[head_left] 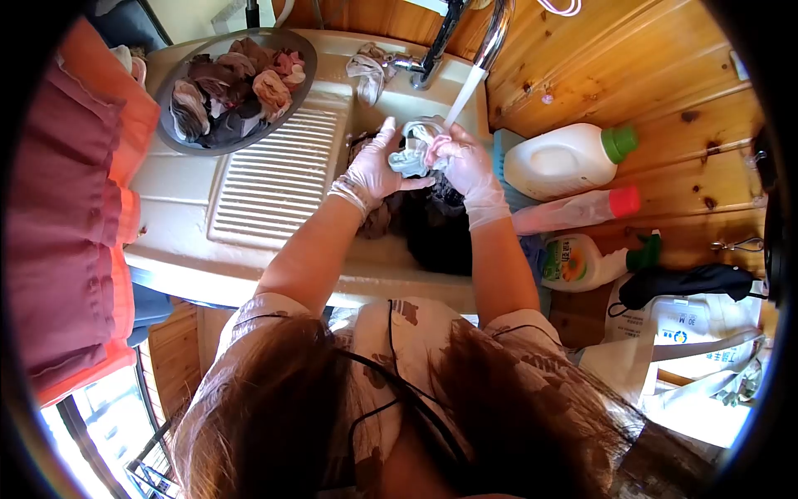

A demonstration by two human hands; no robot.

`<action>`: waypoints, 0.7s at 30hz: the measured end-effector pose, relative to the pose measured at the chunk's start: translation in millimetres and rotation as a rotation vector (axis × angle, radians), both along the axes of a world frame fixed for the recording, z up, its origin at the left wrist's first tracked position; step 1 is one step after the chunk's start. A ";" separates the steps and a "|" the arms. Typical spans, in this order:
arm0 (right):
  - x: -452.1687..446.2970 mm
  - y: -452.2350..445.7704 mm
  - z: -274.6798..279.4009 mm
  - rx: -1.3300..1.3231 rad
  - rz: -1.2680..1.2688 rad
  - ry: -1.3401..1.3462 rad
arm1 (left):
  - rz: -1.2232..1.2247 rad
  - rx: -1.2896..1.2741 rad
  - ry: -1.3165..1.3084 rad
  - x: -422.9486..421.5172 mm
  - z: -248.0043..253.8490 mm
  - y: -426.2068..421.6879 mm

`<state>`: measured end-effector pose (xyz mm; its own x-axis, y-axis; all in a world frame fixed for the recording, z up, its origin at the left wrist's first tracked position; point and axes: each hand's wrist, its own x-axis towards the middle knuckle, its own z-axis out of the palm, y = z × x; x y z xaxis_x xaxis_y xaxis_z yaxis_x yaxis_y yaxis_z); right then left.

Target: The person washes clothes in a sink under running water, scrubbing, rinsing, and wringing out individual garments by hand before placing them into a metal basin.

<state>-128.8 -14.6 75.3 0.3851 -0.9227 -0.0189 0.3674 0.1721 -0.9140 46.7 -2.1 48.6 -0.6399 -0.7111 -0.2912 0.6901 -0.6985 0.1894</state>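
Both my hands wear thin translucent gloves and work over the sink basin. My right hand (470,170) is closed on the pink part of a crumpled pale cloth (413,148), just under the running tap water (465,96). My left hand (371,172) is at the cloth's left side, its fingers spread apart around it; whether it also grips the cloth is hard to tell. Below my hands, dark wet cloths (440,237) lie heaped in the basin. The cloth's exact kind does not show.
A grey bowl (166,133) of crumpled socks or small cloths stands on the ribbed drainboard (278,170). Another cloth (368,75) lies beside the tap (432,50). Right of the sink are a white jug (553,160), a red-capped bottle (569,214) and a spray bottle (578,262).
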 end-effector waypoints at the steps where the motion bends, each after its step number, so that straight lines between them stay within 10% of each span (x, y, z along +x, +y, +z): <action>1: 3.0 5.5 2.3 -0.001 -0.042 0.030 | 0.034 0.029 -0.009 -0.7 -0.9 -3.0; 6: 41.1 25.9 -15.6 -0.074 -0.211 0.425 | -0.008 -0.136 0.476 -26.4 -52.2 -31.9; 8: 65.5 38.8 3.2 -0.645 -0.660 0.991 | 0.337 -0.613 -0.060 -48.4 -96.0 -41.9; 10: 61.9 39.3 11.8 -0.877 -0.497 1.183 | 0.520 -0.800 -0.424 -63.7 -129.7 -37.1; 12: 42.2 12.9 -5.1 -0.690 -0.518 1.091 | 0.404 -0.492 -0.375 -59.2 -89.3 -15.0; 13: 31.6 7.0 11.4 -0.033 -0.352 0.737 | 0.275 -0.223 -0.247 -50.5 -44.5 -1.3; 14: 16.6 -14.1 -30.0 -0.134 -0.466 0.509 | 0.147 0.043 -0.118 -46.4 -22.9 2.9; 21: -4.4 13.2 -39.1 0.171 -0.453 0.254 | 0.143 0.036 -0.108 2.1 10.8 -20.5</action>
